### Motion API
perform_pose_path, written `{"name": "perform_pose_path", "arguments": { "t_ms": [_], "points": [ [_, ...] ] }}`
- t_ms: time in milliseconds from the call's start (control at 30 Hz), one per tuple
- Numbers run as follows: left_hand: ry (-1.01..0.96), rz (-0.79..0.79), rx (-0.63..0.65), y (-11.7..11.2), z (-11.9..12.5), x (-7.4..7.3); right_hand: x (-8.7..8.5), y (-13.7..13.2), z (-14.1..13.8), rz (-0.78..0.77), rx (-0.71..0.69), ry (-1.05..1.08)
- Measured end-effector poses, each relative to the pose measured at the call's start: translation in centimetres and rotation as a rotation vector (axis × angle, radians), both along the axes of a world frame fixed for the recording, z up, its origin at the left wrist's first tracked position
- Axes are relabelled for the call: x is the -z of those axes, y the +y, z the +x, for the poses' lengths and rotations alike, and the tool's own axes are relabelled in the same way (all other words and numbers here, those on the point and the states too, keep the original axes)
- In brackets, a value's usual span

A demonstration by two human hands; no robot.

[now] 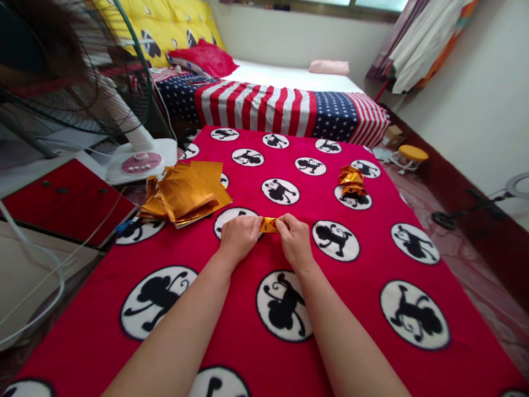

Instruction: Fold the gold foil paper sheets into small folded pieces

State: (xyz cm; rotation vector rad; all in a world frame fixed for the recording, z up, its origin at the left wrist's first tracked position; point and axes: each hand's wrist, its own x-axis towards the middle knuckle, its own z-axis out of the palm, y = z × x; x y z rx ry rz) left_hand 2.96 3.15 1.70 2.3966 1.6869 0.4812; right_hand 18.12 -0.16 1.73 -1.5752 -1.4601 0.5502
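A small folded piece of gold foil paper (269,225) is held between my two hands, above the middle of the red cloth with monkey prints (289,248). My left hand (241,236) pinches its left end, thumb and fingers together. At the right end, my right hand (294,237) grips it the same way. To the left lies a loose pile of flat gold foil sheets (188,190). Several folded gold foil pieces (352,181) sit bunched together on the cloth at the right.
An electric fan (140,154) stands at the left on a red-fronted cabinet (66,198), with white cables hanging by it. Beyond the cloth is a bed with a stars-and-stripes cover (264,107). A yellow-topped stool (413,153) stands on the floor at the right.
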Motion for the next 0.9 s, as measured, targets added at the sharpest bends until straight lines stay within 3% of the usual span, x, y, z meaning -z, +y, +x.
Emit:
{"name": "perform_pose_path", "arguments": {
  "t_ms": [300, 633, 900],
  "points": [
    [-0.029, -0.005, -0.007, 0.0, 0.1, 0.0, 0.5, -0.2, -0.4, 0.02, 0.04, 0.214],
    [-0.209, -0.002, -0.126, -0.1, -0.2, 0.0, 0.7, -0.3, -0.6, 0.044, 0.051, 0.085],
    [-0.301, -0.025, -0.12, 0.1, 0.0, 0.3, 0.9, -0.4, -1.0, 0.039, 0.04, 0.051]
  ]
}}
